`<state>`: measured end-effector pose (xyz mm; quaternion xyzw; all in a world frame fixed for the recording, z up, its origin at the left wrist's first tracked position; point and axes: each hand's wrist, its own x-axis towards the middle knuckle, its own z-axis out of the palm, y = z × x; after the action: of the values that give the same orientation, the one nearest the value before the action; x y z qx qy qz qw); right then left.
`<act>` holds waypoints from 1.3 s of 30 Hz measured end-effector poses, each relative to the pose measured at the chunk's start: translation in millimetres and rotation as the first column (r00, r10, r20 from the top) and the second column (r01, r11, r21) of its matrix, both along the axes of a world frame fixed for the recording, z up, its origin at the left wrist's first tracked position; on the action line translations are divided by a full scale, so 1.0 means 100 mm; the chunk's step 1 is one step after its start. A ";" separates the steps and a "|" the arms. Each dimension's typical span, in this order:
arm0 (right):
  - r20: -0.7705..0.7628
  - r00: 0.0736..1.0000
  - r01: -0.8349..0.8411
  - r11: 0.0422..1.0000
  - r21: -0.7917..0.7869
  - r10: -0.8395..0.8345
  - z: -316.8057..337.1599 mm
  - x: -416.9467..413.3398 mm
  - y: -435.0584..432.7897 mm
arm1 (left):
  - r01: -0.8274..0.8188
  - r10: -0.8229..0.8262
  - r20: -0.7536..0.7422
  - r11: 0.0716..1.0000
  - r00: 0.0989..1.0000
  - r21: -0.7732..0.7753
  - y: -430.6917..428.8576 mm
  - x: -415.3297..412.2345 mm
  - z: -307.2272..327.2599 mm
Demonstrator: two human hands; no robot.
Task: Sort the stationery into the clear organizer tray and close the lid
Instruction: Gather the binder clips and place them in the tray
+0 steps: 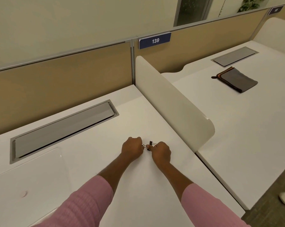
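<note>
Pink sleeves (82,205) reach forward over a white desk (138,115). Both hands meet at a small black binder clip (150,143), held just above the desk near a white divider (174,102). The left hand (132,149) pinches its wire handle with curled fingers, and the right hand (160,152) pinches its body under the thumb. The clear organizer tray (61,157) lies on the desk, left of the hands.
</note>
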<state>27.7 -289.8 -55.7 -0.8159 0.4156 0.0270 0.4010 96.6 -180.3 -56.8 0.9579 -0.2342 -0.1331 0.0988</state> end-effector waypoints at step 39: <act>0.134 0.981 -0.137 0.990 -0.028 0.140 -0.02 -0.07 -0.13 | -0.666 0.298 -0.611 0.495 0.733 -0.558 0.26 -0.22 0.09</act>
<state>21.0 -302.5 -57.2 -0.8465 0.3299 -0.0046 0.4177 74.2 -154.6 -48.1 0.7972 0.0484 -0.2006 0.5673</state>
